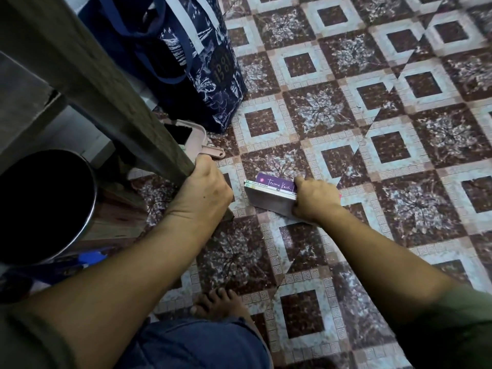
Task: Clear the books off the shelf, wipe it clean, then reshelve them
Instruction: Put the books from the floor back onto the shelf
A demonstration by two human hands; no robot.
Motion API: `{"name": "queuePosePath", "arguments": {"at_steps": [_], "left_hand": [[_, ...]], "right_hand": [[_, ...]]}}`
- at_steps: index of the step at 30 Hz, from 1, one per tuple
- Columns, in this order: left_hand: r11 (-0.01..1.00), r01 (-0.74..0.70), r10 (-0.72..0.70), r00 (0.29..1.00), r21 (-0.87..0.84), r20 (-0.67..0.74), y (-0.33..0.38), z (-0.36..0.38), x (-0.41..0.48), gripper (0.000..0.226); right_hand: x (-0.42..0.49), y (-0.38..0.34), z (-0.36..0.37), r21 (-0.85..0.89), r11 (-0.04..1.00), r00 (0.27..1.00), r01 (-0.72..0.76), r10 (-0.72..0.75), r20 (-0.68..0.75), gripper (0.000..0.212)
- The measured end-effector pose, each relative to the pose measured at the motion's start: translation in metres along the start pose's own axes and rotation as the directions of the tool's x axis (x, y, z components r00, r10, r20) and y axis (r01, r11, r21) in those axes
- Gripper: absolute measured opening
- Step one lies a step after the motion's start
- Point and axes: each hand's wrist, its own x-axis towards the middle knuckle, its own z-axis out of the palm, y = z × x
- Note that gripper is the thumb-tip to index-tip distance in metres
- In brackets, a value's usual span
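Two hands: both are clenched, each on a different thing.
Landmark: a small stack of books (271, 194) stands on edge on the patterned floor (399, 155), spines up, the purple one on the far side.
Right hand (314, 201): at the stack's right end, fingers wrapped round it and clamping the books together.
Left hand (205, 187): well left of the stack, grasping the lower end of a wooden upright (93, 83).
Long axis: the spines run left to right, dipping a little toward the gripped end. The free end points at the left hand.
Contact: the stack's lower edge looks down on the tiles, but I cannot tell whether it bears weight there.
Nearer hand: the right, already on the books. The left would have to leave the upright and cross to the free end.
Shelf: not plainly in view. It probably lies left of the stack, past the upright.
Step, as I judge it: books parked on the floor during clearing, or about to be lifted for reshelving. Either fits.
Nearby: a bare foot (215, 302) sits on the near side of the stack, and a pink dustpan (197, 139) and a blue tote bag (191, 62) lie beyond it to the left.
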Motion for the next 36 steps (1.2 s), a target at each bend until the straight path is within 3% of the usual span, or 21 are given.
{"name": "queuePosePath", "arguments": {"at_steps": [3, 5, 9, 11, 13, 15, 17, 19, 25, 29, 33, 36], "left_hand": [[0.999, 0.005, -0.006, 0.999, -0.031, -0.054, -0.003, -0.002, 0.001, 0.034], [0.996, -0.068, 0.061, 0.993, -0.060, -0.103, -0.003, -0.006, 0.002, 0.043], [0.976, -0.183, 0.176, 0.982, -0.120, -0.069, -0.009, -0.014, 0.001, 0.053], [0.965, -0.192, 0.166, 0.975, -0.178, -0.149, -0.013, -0.014, -0.005, 0.042], [0.896, -0.205, 0.155, 0.976, -0.393, -0.156, -0.014, -0.012, -0.009, 0.024], [0.759, -0.221, 0.203, 0.974, -0.612, -0.101, -0.016, -0.012, -0.013, 0.063], [0.702, -0.212, 0.268, 0.963, -0.680, -0.023, -0.020, -0.019, -0.020, 0.096], [0.691, -0.159, 0.264, 0.964, -0.705, 0.042, -0.023, -0.030, -0.032, 0.104], [0.595, 0.114, 0.002, 0.990, -0.795, 0.144, -0.051, -0.054, -0.095, 0.043], [0.507, 0.273, -0.236, 0.956, -0.818, 0.173, -0.090, -0.054, -0.166, 0.034], [0.481, 0.434, -0.465, 0.863, -0.762, 0.198, -0.140, -0.044, -0.247, 0.036], [0.422, 0.558, -0.648, 0.737, -0.715, 0.192, -0.178, -0.029, -0.297, 0.038]], "right_hand": [[-0.009, -0.006, 0.004, -0.007, 0.999, 0.999, -0.033, 0.033, 0.018, 0.072], [-0.009, -0.008, 0.013, 0.007, 0.999, 0.995, -0.051, 0.050, 0.088, 0.083], [-0.010, -0.014, 0.015, 0.083, 0.996, 0.994, -0.033, 0.024, 0.105, 0.059], [-0.023, -0.016, 0.002, 0.087, 0.996, 0.998, -0.009, 0.003, 0.065, 0.053], [-0.048, -0.019, -0.017, 0.071, 0.996, 0.998, 0.044, -0.046, 0.033, 0.047], [-0.078, -0.022, -0.037, 0.072, 0.991, 0.993, 0.116, -0.115, -0.015, 0.042], [-0.109, -0.028, -0.058, 0.101, 0.979, 0.984, 0.175, -0.169, -0.059, 0.040], [-0.135, -0.035, -0.077, 0.127, 0.963, 0.969, 0.236, -0.224, -0.106, 0.038], [-0.184, -0.076, -0.130, 0.103, 0.922, 0.896, 0.372, -0.328, -0.299, 0.043], [-0.209, -0.118, -0.169, 0.071, 0.841, 0.775, 0.537, -0.458, -0.435, 0.048], [-0.234, -0.180, -0.218, -0.049, 0.713, 0.557, 0.699, -0.587, -0.588, 0.050], [-0.242, -0.240, -0.262, -0.204, 0.658, 0.383, 0.724, -0.631, -0.675, 0.046]]}}
